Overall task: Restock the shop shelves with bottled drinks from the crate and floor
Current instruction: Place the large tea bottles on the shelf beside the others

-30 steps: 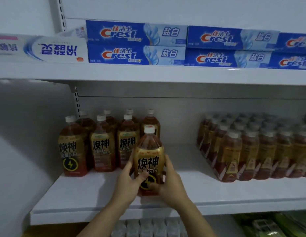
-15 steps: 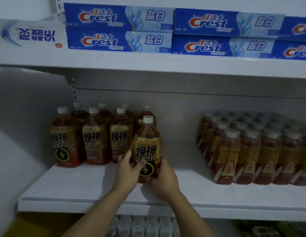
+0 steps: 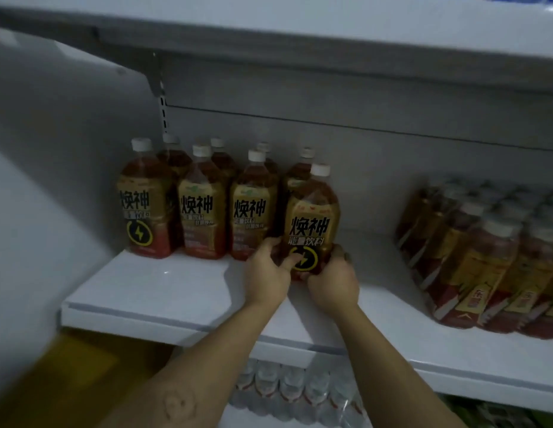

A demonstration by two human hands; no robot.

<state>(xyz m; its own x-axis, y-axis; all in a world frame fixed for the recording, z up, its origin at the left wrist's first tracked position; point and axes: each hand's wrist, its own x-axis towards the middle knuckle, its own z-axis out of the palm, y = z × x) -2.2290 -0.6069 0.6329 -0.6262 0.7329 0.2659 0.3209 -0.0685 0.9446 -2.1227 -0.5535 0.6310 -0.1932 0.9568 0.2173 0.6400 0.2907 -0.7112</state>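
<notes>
Both hands on the bottle [image 3: 310, 217] here. The left hand [image 3: 266, 273] wraps the lower label from the left, thumb lying across the lightning logo. The right hand [image 3: 334, 281] cups the base from the right, fingers curled round it. The bottle is upright over the white shelf [image 3: 176, 291], white cap on top, just beside the right end of the front row of matching bottles [image 3: 201, 211]. Its base is hidden behind the hands, so contact with the shelf can't be judged. A shrink-wrapped pack [image 3: 485, 257] sits well apart to the right.
</notes>
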